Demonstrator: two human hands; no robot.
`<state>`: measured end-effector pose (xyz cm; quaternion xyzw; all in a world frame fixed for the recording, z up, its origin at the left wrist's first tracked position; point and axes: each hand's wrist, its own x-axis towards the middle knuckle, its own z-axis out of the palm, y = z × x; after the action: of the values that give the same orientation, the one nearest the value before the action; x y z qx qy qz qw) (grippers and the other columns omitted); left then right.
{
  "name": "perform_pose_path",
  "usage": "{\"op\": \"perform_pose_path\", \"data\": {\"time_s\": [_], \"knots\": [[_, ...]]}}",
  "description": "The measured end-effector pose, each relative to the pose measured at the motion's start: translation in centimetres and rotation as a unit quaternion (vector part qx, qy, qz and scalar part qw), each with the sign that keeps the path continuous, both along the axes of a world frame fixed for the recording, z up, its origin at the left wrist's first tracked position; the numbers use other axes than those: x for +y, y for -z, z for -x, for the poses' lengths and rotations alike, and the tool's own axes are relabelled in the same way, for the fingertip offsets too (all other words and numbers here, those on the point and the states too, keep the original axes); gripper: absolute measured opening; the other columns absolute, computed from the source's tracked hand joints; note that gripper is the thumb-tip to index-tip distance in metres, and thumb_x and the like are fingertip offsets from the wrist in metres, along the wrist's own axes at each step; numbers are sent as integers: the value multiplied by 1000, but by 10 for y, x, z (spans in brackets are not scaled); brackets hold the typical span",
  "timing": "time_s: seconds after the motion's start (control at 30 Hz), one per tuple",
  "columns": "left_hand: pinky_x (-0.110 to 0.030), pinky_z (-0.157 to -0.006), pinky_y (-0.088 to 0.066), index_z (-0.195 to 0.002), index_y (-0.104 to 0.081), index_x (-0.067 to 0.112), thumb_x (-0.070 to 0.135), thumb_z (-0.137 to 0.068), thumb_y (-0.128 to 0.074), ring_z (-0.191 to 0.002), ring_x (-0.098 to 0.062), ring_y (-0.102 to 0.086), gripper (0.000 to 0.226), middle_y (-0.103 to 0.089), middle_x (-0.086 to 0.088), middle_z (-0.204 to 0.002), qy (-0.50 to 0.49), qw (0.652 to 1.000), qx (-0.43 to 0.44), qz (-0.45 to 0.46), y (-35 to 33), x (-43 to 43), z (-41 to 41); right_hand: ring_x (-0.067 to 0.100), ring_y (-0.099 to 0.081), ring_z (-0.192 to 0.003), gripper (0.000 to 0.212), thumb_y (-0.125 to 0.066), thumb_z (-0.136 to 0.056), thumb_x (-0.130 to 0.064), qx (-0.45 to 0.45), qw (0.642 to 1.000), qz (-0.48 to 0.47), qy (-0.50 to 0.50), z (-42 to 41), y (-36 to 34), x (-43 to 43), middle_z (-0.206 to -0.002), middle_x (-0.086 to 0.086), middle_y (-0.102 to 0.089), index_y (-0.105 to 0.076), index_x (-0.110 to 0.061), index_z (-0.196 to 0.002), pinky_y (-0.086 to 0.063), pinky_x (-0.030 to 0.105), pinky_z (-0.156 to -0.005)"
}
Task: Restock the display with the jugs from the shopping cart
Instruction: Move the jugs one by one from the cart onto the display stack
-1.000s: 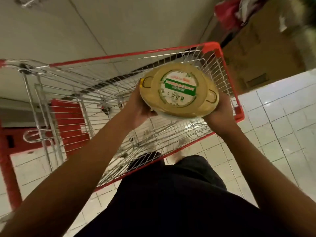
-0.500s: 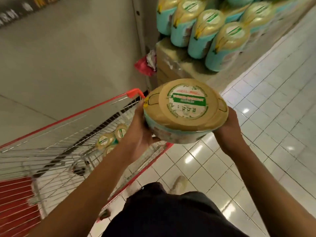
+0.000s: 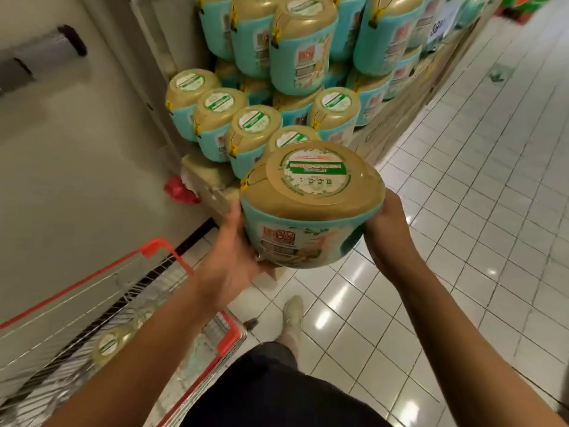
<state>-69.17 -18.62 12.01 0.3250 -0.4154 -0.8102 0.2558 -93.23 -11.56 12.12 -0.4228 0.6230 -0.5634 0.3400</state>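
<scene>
Carrying the jug between both hands, you have it in the air above the tiled floor. It is clear of the shopping cart and just short of the display, touching neither.

Your left hand cups its lower left side, with the thumb lying up the teal wall. The fingers curl underneath, where they are hidden. Your right hand clamps the opposite side, its fingers wrapped round the back and also out of sight.

That two-sided grip makes sense. The jug is wide and round, too broad for one hand, and probably heavy if full. Squeezing both flanks with some support below should stop it slipping. You hold it upright, gold lid toward you, which matches how the others stand.

On the display, jugs sit upright on a cardboard base, packed shoulder to shoulder in a front row. An upper tier rests on the flat lids behind. The flat lids let one layer bear the next, and the tight rows brace each jug against its neighbours. The nearest jug in the row is partly hidden behind yours.

I judge you to be mid-carry, with the set-down next, likely at the near end of the row or on a free lid. At least one more jug lies blurred in the cart, so the restocking looks unfinished.
</scene>
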Motion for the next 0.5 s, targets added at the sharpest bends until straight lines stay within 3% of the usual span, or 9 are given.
{"op": "perform_pose_path", "data": {"time_s": [0.1,0.23,0.3,0.5], "knots": [[-60,-113,-45,-158,-38,38,81,-82,-59,-143,-29,-51,90,-53,-5,-156,-5,1000,19,14,-1,-37,41,33,-75,-102,24,-59,-94,-9,-12,1000,18,-14,40,-9,-41,-105,15,-78,-74,-8,-112,-63,55,-90],[-65,-111,-43,-153,-42,47,75,-94,-42,-142,-26,-53,66,-55,0,-154,-1,999,29,40,0,-86,89,30,-75,-106,29,-53,-99,5,-10,1000,-12,-22,89,-15,-94,-109,12,-78,-72,-6,-118,-62,52,-93],[-66,-111,-43,-153,-43,49,78,-92,-46,-143,-26,-51,67,-53,2,-156,-11,998,24,50,1,-107,110,32,-75,-106,27,-54,-99,4,-14,1000,-14,-20,110,-15,-116,-109,13,-78,-72,-5,-117,-63,51,-90],[-49,-94,-58,-150,-44,52,84,-79,-62,-139,-23,-56,80,-55,7,-154,-50,997,-1,54,7,-157,166,28,-73,-114,34,-56,-95,-12,-31,999,-25,-31,164,-20,-179,-117,8,-77,-71,-9,-126,-59,56,-99]]}}
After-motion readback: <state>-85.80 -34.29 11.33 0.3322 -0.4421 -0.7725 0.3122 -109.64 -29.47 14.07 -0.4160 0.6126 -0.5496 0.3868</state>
